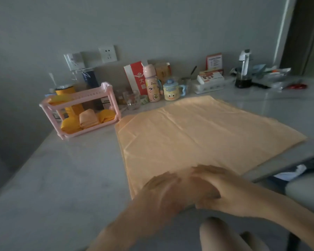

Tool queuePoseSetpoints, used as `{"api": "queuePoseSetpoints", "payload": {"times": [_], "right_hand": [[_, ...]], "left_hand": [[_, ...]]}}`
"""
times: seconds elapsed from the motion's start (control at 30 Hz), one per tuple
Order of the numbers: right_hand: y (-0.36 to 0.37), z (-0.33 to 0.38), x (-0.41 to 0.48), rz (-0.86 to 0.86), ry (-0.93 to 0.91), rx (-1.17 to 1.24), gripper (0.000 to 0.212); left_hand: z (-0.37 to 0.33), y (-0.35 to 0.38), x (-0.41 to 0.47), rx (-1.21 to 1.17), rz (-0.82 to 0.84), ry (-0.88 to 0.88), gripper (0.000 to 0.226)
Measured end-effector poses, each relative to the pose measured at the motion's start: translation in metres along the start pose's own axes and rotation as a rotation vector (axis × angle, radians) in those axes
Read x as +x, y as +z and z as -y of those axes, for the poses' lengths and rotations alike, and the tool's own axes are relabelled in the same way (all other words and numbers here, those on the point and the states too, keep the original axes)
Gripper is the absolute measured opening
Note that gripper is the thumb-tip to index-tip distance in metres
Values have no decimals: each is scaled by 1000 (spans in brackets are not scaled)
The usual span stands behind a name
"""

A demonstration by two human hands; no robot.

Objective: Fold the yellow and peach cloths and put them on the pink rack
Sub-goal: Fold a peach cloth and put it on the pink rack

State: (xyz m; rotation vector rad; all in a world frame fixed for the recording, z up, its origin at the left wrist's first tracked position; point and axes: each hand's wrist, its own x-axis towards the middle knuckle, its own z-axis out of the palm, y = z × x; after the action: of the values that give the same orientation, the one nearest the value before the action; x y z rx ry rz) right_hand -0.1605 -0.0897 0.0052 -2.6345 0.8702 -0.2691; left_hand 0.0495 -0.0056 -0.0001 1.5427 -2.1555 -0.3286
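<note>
Plainly, the large peach cloth (198,134) lies spread flat on the pale table (62,178), with doubled layers showing offset at its far-left corner. Its near edge sits at the table's front edge, under both hands. Its right corner reaches close to the table's right edge, so little bare surface shows on that side. The open room is to the left: a broad bare stretch of table runs from the cloth's left edge out to the table's left side, and back to the pink rack (114,98).

The left hand (161,189) and right hand (207,183) lie side by side, touching, on the cloth's near edge. The fingers of both are laid out flat on the fabric and grip nothing. Both are blurred, the left more so.

The rack has two shelves and stands just beyond the cloth's far-left corner, apart from it. Its lower shelf holds three folded pieces: a left yellow fold (69,125), a peach fold (88,118) between, and a right yellow fold (106,115). There is something yellow at the upper shelf's left end, but I cannot tell whether it is cloth.

Along the wall behind the cloth's far edge stand one pink bottle (150,84), one lidded mug (171,92) with a smiling face, and one glass (132,100) — all clear of the cloth.
</note>
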Motion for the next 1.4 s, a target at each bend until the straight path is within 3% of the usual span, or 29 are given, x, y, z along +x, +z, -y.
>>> {"api": "queuePoseSetpoints", "payload": {"times": [0.1,0.2,0.23,0.33,0.5,0.6,0.8,0.9,0.97,1.03,1.1,1.17,1.27,1.4], "right_hand": [[-1,2,-10,44,-22,-77,101],[7,4,-14,-38,-60,-162,100],[10,5,-13,-86,-68,-168,90],[19,9,-16,-247,-129,-232,58],[27,22,-22,-291,-165,-249,43],[30,27,-27,-350,-172,-218,35],[15,1,-35,-428,-147,-223,23],[3,-29,-44,-448,-96,-225,10],[-11,-46,-51,-389,-33,-139,19],[-29,-53,-61,-346,-19,-57,7],[-45,-58,-65,-291,-3,-24,36],[-57,-62,-61,-323,61,-29,47],[-78,-60,-45,-466,107,-181,24],[-82,-63,1,-422,253,-409,14]], "left_hand": [[4,7,-12,261,58,29,88],[-2,4,-21,401,52,55,58],[-1,5,-22,412,17,65,52],[-1,0,-28,304,13,57,45],[1,-3,-38,102,-58,44,64],[-5,-13,-48,9,-84,-77,74],[-7,-34,-63,-52,-53,-204,41],[-3,-48,-72,-42,-53,-244,43],[4,-57,-77,-36,-61,-255,58],[9,-66,-81,-28,-74,-297,68],[13,-75,-83,-49,-91,-367,76],[21,-80,-81,-75,-141,-426,72],[36,-75,-65,72,-270,-519,37],[38,-58,-37,446,-317,-599,32]]}}
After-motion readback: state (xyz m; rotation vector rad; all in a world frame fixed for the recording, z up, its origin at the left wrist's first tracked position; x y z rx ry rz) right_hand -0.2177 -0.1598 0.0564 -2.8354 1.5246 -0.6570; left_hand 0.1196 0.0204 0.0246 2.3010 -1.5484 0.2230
